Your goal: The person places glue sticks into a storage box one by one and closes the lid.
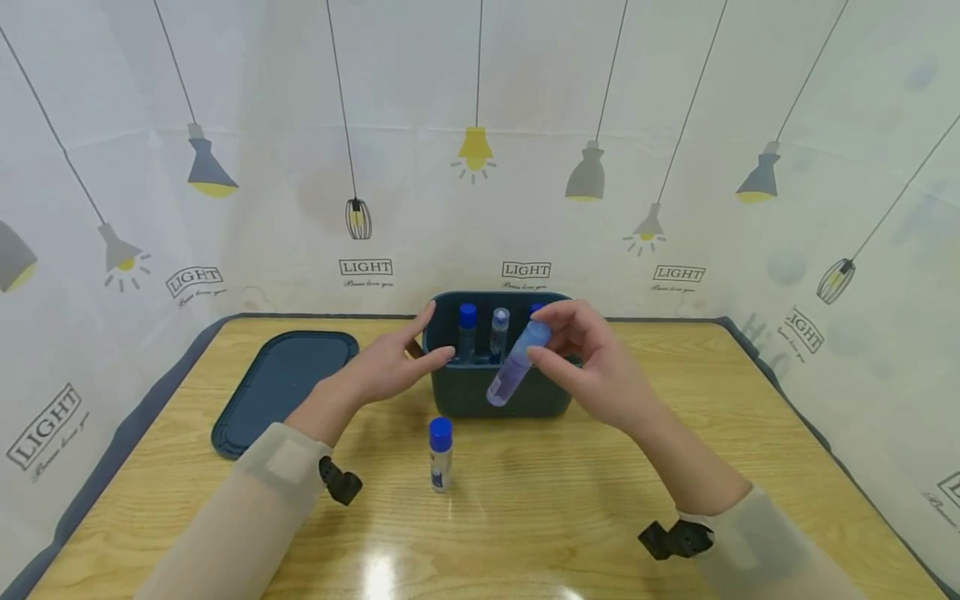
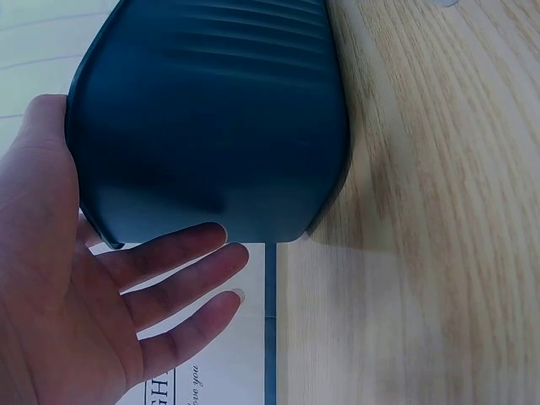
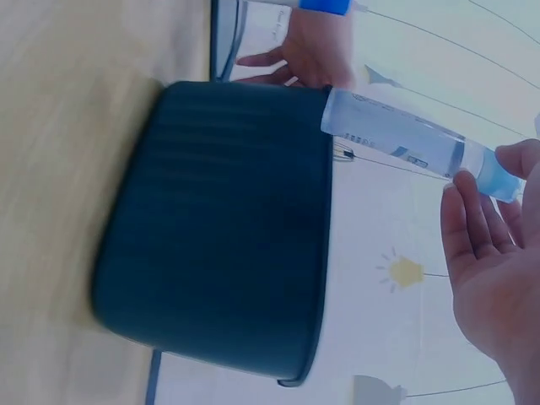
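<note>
A dark blue bin [image 1: 502, 393] stands at the back of the table. My left hand [image 1: 382, 362] touches its left end, the thumb at the rim; the left wrist view shows the other fingers spread loosely beside the wall [image 2: 219, 126]. My right hand [image 1: 600, 371] pinches a clear tube-shaped bottle [image 1: 513, 372] by its light blue cap. That bottle slants down and left before the bin's front wall in the head view. Inside the bin are a blue-capped bottle [image 1: 467, 317], a clear-topped one [image 1: 499, 327] and another blue cap [image 1: 536, 308], partly hidden by my right hand.
A small blue-capped bottle [image 1: 441, 454] stands upright on the wooden table in front of the bin. To the left lies a flat dark blue lid [image 1: 288, 375]. A cloth printed with lamps [image 1: 472, 208] rises behind and at both sides.
</note>
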`<state>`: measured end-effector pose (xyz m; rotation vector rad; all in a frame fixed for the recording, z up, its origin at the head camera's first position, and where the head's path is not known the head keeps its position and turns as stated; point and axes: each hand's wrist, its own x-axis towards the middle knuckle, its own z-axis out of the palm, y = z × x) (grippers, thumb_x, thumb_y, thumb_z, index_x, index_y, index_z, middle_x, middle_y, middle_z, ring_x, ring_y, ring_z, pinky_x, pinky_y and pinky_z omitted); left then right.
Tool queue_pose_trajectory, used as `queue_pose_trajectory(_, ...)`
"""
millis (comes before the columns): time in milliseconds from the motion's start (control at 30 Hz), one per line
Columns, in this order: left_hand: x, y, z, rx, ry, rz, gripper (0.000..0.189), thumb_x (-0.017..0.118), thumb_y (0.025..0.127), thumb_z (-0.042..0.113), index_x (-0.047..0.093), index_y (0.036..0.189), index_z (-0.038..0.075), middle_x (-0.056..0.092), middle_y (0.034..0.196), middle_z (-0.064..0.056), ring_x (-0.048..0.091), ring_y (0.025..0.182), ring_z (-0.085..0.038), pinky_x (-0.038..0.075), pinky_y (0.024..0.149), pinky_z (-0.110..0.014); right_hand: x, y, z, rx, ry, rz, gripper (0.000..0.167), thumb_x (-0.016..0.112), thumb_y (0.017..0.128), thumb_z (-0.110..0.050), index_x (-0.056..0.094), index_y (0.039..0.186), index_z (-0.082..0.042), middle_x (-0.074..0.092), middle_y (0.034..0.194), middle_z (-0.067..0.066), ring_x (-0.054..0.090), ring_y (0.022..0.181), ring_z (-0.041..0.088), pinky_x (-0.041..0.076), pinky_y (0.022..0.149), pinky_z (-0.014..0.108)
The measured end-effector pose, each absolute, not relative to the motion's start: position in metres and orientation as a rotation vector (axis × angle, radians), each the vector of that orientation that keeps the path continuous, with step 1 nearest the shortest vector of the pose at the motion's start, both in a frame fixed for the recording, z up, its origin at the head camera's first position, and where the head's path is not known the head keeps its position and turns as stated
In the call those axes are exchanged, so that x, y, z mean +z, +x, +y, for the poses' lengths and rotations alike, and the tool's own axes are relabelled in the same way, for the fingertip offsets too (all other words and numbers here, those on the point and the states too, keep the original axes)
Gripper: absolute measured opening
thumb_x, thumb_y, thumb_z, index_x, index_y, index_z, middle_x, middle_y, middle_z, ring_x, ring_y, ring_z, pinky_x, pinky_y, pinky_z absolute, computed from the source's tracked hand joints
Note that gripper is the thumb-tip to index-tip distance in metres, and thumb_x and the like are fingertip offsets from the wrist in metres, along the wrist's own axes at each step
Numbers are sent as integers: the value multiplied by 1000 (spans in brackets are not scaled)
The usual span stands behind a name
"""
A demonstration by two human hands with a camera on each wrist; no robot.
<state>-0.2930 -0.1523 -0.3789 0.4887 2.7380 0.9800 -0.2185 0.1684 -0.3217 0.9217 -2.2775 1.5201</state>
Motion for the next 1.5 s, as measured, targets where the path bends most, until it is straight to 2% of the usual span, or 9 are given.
queue_pose_trajectory(133,-379,-293,-153,975,497,2743,99,51,100,85,-1,175,47,69,138,-12,70,113,-28,57,96,-51,-312,-225,168,1505,876,-2194,34,72,99,7,63,132,4,69,106,4,66,87,12,57,79,20)
queue_pose_trajectory(300,-378,-293,-153,973,505,2748,98,51,100,84,0,175,47,69,139,-11,70,114,-28,57,96,-51,-307,-234,168,1495,763,-2202,34,73,102,-1,63,134,0,70,105,2,67,91,13,56,80,19)
queue_pose_trajectory(467,-378,-293,-153,973,514,2751,98,50,100,85,0,175,47,69,140,-11,70,117,-28,57,98,-52,-312,-248,168,1465,694,-2297,34,72,106,-12,61,138,-4,70,111,10,68,95,14,56,84,18)
queue_pose_trajectory(700,-379,-293,-152,979,516,2744,98,51,101,84,0,176,46,68,144,-12,69,121,-30,57,100,-54,-331,-270,165,1395,638,-2444,39,74,106,-18,61,141,-8,70,125,12,69,99,22,55,84,19)
queue_pose_trajectory(867,-379,-292,-152,975,510,2744,98,50,101,84,0,176,46,67,145,-12,70,121,-30,57,101,-54,-339,-281,156,1376,631,-2505,39,76,106,-20,62,141,-10,71,131,12,70,103,26,57,87,25)
queue_pose_trajectory(1133,-378,-292,-153,981,508,2741,98,50,101,85,-1,176,46,67,145,-13,70,120,-31,57,101,-55,-343,-297,140,1299,649,-2573,39,76,106,-23,63,141,-12,73,133,13,74,106,29,62,93,47)
queue_pose_trajectory(1500,-379,-293,-153,1008,522,2727,97,50,101,84,-1,176,46,67,146,-12,70,122,-30,58,98,-53,-346,-312,122,1266,677,-2661,35,75,107,-26,66,138,-13,74,125,9,71,106,26,61,93,46)
